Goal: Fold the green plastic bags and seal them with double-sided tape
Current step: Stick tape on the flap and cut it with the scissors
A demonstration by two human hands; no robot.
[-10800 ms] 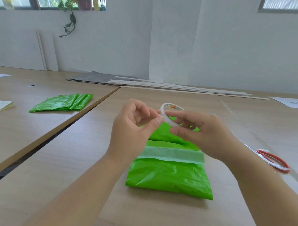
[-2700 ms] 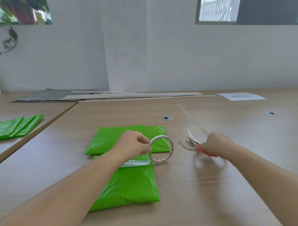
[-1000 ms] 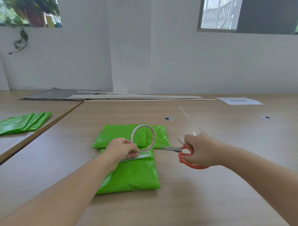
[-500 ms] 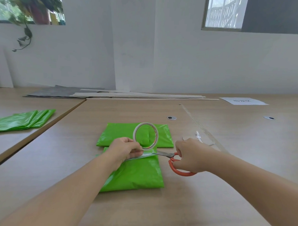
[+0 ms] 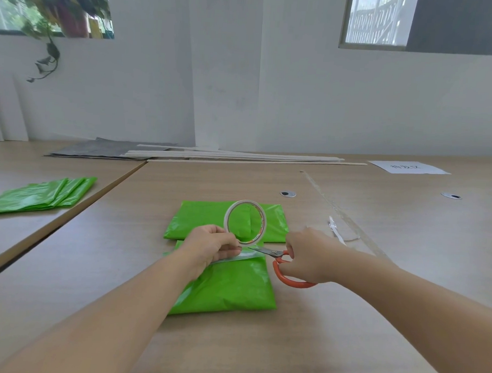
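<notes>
Since a second ago the right hand [image 5: 309, 255] has slid the orange-handled scissors [image 5: 275, 254] leftward, fingers curled through the loops, so the blade tips now reach the tape just below the tape roll [image 5: 246, 202]. At mid-frame the left hand [image 5: 211, 245] pinches that roll upright by its lower edge, over the white tape strip [image 5: 236, 257] laid across the nearer folded green bag [image 5: 229, 287], which lies on the table [image 5: 288, 343] just in front of a second folded bag [image 5: 198, 221]. More green bags [image 5: 41, 195] lie stacked at far left.
</notes>
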